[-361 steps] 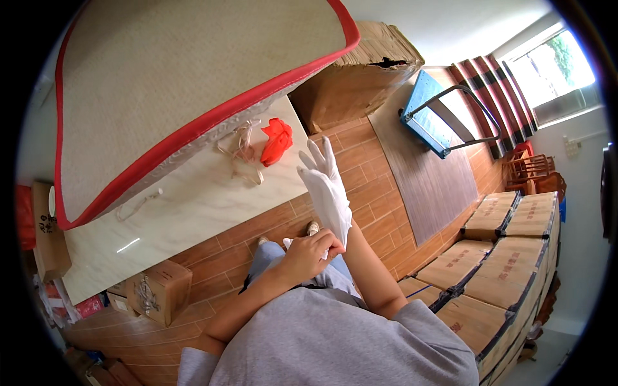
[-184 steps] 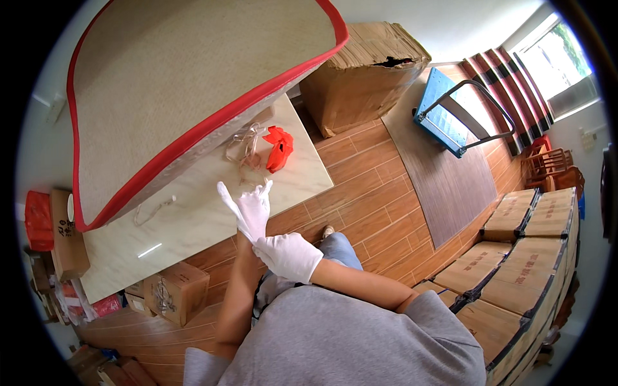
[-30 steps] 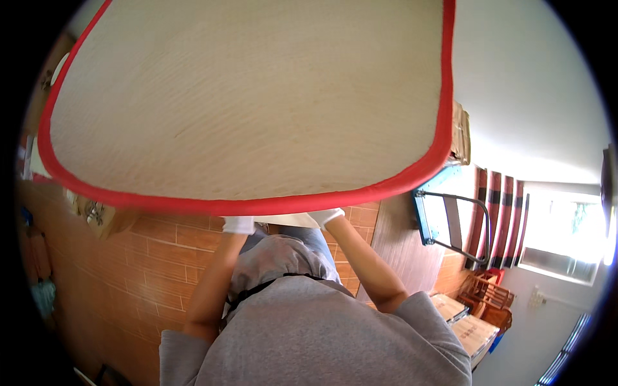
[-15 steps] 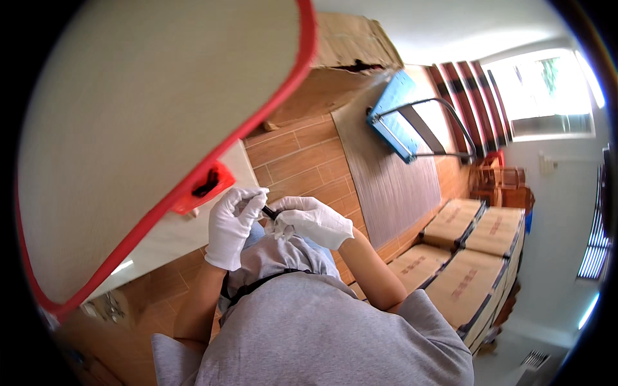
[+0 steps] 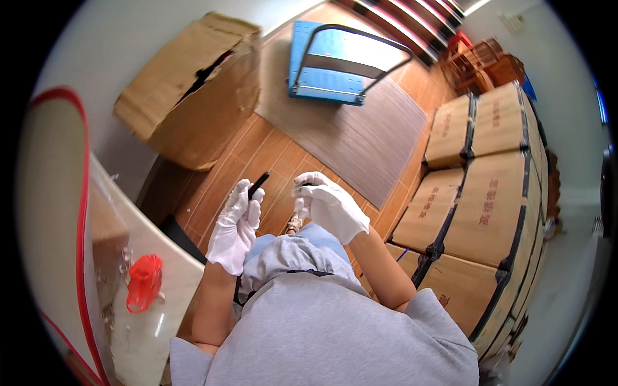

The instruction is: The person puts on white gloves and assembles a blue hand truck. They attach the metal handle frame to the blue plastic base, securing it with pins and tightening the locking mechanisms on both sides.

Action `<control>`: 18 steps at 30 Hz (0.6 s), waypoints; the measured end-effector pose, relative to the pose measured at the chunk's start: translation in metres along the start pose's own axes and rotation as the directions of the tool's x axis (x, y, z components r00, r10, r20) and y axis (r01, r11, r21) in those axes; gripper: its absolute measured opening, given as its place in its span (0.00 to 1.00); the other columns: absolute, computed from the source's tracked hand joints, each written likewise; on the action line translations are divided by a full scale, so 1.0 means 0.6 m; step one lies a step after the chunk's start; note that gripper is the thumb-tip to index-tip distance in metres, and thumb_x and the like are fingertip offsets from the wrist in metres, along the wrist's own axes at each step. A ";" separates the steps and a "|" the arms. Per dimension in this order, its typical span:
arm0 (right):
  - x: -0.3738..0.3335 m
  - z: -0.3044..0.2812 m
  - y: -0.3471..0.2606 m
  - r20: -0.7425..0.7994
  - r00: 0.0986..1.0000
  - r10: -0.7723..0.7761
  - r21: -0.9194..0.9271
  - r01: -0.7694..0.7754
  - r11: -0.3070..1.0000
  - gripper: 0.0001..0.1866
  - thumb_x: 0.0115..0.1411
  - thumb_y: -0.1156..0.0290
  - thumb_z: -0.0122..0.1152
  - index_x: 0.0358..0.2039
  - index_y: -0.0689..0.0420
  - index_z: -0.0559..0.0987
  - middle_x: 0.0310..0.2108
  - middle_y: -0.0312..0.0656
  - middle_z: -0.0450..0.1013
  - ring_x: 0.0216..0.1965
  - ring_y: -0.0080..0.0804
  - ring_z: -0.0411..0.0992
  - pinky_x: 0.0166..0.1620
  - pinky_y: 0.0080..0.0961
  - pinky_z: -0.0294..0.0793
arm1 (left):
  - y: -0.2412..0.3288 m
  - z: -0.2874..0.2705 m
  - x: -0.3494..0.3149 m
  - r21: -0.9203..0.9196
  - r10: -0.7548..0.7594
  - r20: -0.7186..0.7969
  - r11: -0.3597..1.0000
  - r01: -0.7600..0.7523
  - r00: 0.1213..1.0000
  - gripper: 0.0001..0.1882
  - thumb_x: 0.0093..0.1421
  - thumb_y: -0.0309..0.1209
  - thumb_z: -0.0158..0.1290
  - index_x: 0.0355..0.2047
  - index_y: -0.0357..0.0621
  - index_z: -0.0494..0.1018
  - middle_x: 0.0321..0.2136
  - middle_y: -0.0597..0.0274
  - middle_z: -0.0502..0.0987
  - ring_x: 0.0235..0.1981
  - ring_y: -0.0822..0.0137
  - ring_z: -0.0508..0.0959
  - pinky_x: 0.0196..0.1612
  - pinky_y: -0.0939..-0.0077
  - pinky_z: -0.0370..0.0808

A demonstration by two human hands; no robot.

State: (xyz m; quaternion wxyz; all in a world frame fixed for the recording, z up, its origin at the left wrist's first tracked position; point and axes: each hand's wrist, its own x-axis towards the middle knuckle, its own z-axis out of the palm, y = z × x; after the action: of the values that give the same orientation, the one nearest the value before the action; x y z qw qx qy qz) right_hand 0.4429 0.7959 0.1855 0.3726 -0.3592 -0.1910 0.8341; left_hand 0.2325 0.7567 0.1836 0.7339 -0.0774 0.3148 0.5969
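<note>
In white gloves, my two hands are held apart in front of my body. My left hand [image 5: 235,225] grips a short black pen-like stick [image 5: 259,184] between thumb and fingers, its upper end sticking out toward the far right. Across from it, my right hand [image 5: 333,209] has its fingers bent into a pinch. A small dark bit [image 5: 305,185] shows at those fingertips, too small to name.
Stacked cardboard boxes [image 5: 496,212] with black edging rise on the right. Ahead, a blue platform trolley [image 5: 328,58] stands on a grey mat [image 5: 386,122]. A large torn carton [image 5: 206,116] is at far left. Nearer left, a table [image 5: 148,347] bears a red plastic bag [image 5: 145,283].
My hands have drawn apart; the black stick, earlier between both, is now in my left hand. The view has swung right, so the red-edged board covers less of it.
</note>
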 end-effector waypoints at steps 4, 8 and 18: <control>0.000 -0.056 -0.094 -0.116 0.993 -0.020 0.046 0.025 0.999 0.07 0.61 0.75 0.52 0.40 0.59 0.71 0.29 0.35 0.68 0.27 0.23 0.66 0.29 0.19 0.64 | -0.054 0.062 0.098 -0.408 -0.278 0.141 0.858 0.312 0.950 0.13 0.65 0.26 0.48 0.49 0.35 0.71 0.45 0.49 0.77 0.48 0.56 0.77 0.48 0.68 0.81; 0.017 -0.104 -0.171 -0.187 0.980 -0.067 0.087 0.085 0.993 0.12 0.56 0.82 0.47 0.42 0.61 0.72 0.30 0.35 0.68 0.27 0.22 0.65 0.29 0.17 0.64 | -0.076 0.118 0.175 -0.500 -0.410 0.276 0.711 0.494 0.869 0.14 0.67 0.31 0.46 0.48 0.36 0.71 0.46 0.49 0.76 0.46 0.53 0.79 0.47 0.63 0.81; 0.297 -0.180 -0.352 -0.397 0.898 -0.189 -0.053 0.183 0.982 0.09 0.61 0.70 0.49 0.40 0.57 0.72 0.23 0.32 0.67 0.17 0.20 0.61 0.20 0.18 0.56 | -0.001 0.174 0.445 -0.309 -0.245 0.049 0.918 0.248 0.968 0.14 0.66 0.35 0.49 0.44 0.38 0.73 0.40 0.56 0.79 0.36 0.65 0.82 0.34 0.78 0.83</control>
State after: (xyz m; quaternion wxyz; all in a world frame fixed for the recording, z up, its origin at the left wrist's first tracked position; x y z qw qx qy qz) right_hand 0.5428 1.0737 0.1558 0.4790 -0.5048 -0.1504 0.7022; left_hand 0.2952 1.0285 0.1179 0.7830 -0.2291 0.2006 0.5423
